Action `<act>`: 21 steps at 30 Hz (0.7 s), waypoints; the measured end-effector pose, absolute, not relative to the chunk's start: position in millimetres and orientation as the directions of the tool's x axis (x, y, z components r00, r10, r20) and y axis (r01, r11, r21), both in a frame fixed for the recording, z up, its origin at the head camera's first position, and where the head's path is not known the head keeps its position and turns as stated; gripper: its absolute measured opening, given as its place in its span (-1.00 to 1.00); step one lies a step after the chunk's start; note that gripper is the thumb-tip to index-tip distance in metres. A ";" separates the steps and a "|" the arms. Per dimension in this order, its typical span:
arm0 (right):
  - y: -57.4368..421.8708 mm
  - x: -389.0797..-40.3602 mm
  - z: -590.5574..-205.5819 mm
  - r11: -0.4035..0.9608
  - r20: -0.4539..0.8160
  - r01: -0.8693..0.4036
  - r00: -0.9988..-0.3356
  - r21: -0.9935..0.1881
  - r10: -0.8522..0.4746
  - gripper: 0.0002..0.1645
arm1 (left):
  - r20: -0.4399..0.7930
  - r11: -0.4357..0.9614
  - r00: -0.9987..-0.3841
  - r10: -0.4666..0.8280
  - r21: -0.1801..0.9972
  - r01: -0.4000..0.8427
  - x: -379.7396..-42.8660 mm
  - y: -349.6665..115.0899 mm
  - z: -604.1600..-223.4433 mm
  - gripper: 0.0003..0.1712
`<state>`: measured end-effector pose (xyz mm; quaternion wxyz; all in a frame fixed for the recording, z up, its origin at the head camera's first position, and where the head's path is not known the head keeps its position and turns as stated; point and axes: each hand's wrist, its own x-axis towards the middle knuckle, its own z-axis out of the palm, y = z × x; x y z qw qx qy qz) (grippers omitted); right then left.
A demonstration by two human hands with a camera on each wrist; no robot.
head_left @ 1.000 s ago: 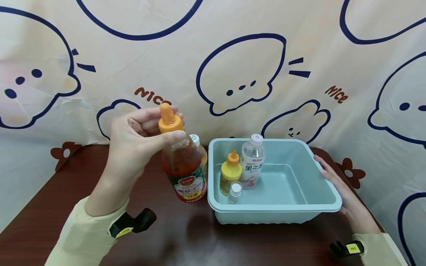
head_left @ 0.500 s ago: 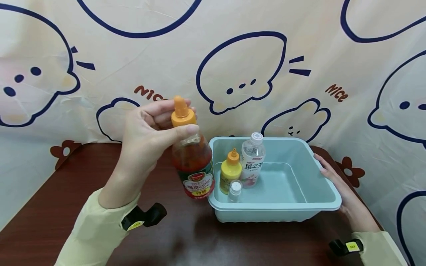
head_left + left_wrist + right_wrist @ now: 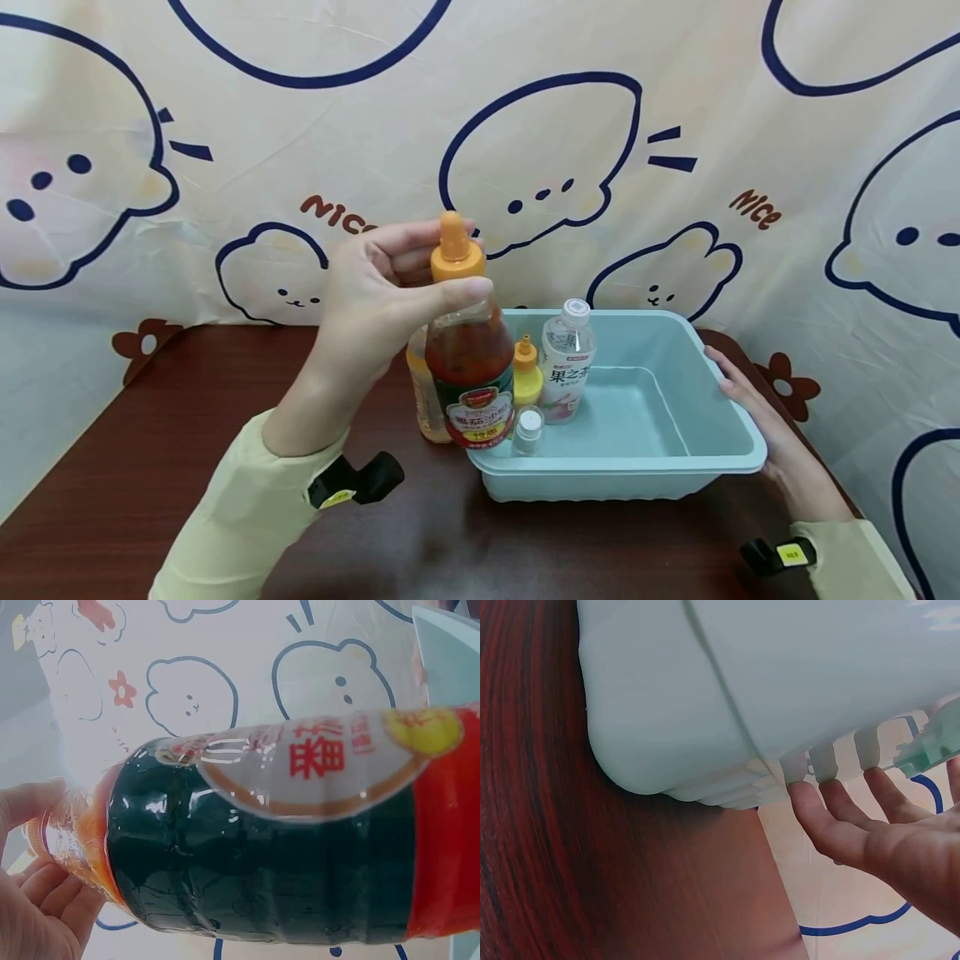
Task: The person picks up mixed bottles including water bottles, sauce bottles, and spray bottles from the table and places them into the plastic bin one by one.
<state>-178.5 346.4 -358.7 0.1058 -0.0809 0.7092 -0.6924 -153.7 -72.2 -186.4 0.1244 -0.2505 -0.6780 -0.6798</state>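
Note:
My left hand (image 3: 375,321) grips a ketchup bottle (image 3: 472,379) by its neck, below the orange pointed cap. The bottle hangs upright, overlapping the left end of a light blue plastic basin (image 3: 645,467) in the head view. Its dark green and red label fills the left wrist view. My right hand (image 3: 772,437) holds the basin's right side, a thumb over the rim and fingertips (image 3: 804,796) against the outer wall. Inside the basin stand a yellow squeeze bottle (image 3: 528,387), partly hidden by the ketchup, a clear drink bottle (image 3: 567,367) and a small white-capped vial (image 3: 528,429).
Behind the ketchup, left of the basin, an orange-toned bottle (image 3: 429,400) stands on the dark brown table (image 3: 187,467), mostly hidden. A patterned cloth (image 3: 360,150) hangs at the table's back edge. Bare basin floor (image 3: 637,417) shows right of the drink bottle.
My left hand has carried the ketchup bottle rightward to the basin's left rim, covering part of the yellow bottle. The orange-toned bottle now shows on its left. My right hand stays at the rim.

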 end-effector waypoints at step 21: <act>348.7 -179.4 -361.4 0.010 -0.013 0.010 -0.954 -1.000 -0.301 -0.37 | 0.505 -0.117 -0.823 0.260 0.862 0.493 -158.3 -42.2 -186.0 -0.55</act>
